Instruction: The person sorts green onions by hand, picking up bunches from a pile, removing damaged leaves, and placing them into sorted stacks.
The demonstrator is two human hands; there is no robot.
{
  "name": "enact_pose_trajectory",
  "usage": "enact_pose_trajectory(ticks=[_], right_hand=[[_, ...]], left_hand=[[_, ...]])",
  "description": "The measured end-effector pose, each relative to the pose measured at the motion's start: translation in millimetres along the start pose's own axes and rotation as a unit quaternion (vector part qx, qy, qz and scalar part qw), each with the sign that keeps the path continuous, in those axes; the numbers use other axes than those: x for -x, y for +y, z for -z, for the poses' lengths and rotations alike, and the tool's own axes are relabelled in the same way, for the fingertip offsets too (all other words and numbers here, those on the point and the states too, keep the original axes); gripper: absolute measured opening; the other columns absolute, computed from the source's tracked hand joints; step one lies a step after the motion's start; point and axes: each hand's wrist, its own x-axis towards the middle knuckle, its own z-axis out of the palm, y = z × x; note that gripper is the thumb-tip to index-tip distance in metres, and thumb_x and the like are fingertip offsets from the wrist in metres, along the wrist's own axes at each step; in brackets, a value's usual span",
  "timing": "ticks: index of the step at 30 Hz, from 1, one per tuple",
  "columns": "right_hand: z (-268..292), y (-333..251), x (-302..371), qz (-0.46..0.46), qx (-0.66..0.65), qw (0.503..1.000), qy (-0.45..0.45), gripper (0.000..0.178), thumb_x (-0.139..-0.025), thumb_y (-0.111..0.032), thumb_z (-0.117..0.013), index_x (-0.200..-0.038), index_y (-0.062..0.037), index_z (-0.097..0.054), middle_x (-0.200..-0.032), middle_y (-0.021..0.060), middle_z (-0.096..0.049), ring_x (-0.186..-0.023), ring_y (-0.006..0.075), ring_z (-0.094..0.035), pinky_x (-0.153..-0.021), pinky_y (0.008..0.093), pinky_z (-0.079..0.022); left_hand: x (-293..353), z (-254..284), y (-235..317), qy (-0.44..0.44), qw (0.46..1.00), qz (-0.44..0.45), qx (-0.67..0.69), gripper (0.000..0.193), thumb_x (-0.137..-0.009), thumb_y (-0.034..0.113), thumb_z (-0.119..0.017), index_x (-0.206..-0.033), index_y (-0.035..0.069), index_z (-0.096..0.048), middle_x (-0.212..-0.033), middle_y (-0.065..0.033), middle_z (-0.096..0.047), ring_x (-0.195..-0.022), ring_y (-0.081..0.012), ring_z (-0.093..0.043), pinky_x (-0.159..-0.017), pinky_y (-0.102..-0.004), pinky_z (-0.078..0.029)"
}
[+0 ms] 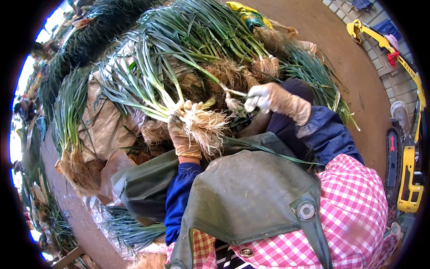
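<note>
My left hand (183, 141), in a pale, soiled glove, is closed round a bunch of green onions (168, 101). Its stringy roots (206, 127) spill out to the right and the green leaves fan up and left. My right hand (273, 101), also gloved, is pinched shut on the thin end of a peeled strip from a single green onion (217, 83). That onion's small root end hangs just left of my right fingers. A long loose green leaf (273, 154) lies across my apron below.
A large heap of green onions (192, 31) lies ahead, with brown sacking (109, 121) at its left. More bundles (71, 121) lie at left, others (309, 67) at right. A yellow small excavator (410, 179) stands at the far right beside a shoe (398, 111).
</note>
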Motion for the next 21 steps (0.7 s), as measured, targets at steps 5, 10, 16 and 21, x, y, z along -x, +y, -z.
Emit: enact_pose_trajectory(ticks=[5,10,16,21], right_hand=[[39,-20,3,-0.001,-0.119,0.985,0.122,0.014,-0.093,-0.012,-0.055,-0.088,-0.0007,-0.059,-0.079,0.0058,-0.064,-0.056,0.0052,-0.055,-0.050,0.0144,-0.043],[-8,-37,-21,0.061,-0.259,0.964,0.023,0.016,-0.091,-0.017,-0.058,-0.094,-0.0013,-0.060,-0.066,0.0007,-0.053,-0.044,0.0026,-0.044,-0.034,0.0137,-0.034],[-57,-54,-31,-0.029,-0.302,0.953,-0.001,0.020,-0.093,-0.021,-0.056,-0.082,-0.0045,-0.057,-0.061,-0.0021,-0.049,-0.038,0.0004,-0.040,-0.032,0.0142,-0.032],[-42,-33,-49,-0.043,-0.090,0.995,0.015,0.020,-0.094,-0.019,-0.051,-0.096,-0.0018,-0.062,-0.079,0.0032,-0.064,-0.046,0.0028,-0.048,-0.038,0.0161,-0.036]], left_hand=[[-10,28,-7,0.001,0.998,0.049,-0.040,0.030,-0.091,0.019,-0.051,-0.115,0.002,-0.054,-0.106,-0.0213,-0.058,-0.098,-0.0346,-0.057,-0.093,-0.0471,-0.047],[0,9,-16,0.087,0.991,0.082,-0.053,0.033,-0.090,0.019,-0.053,-0.115,-0.002,-0.055,-0.106,-0.0217,-0.062,-0.090,-0.0297,-0.060,-0.082,-0.0389,-0.051],[6,-3,-16,0.091,0.989,0.106,-0.047,0.033,-0.087,0.018,-0.054,-0.114,-0.002,-0.055,-0.092,-0.0136,-0.060,-0.087,-0.0246,-0.057,-0.083,-0.0372,-0.049],[7,3,-13,-0.114,0.986,0.116,0.048,0.039,-0.088,0.026,-0.053,-0.118,0.000,-0.051,-0.111,-0.0185,-0.059,-0.106,-0.0304,-0.055,-0.095,-0.0439,-0.044]])
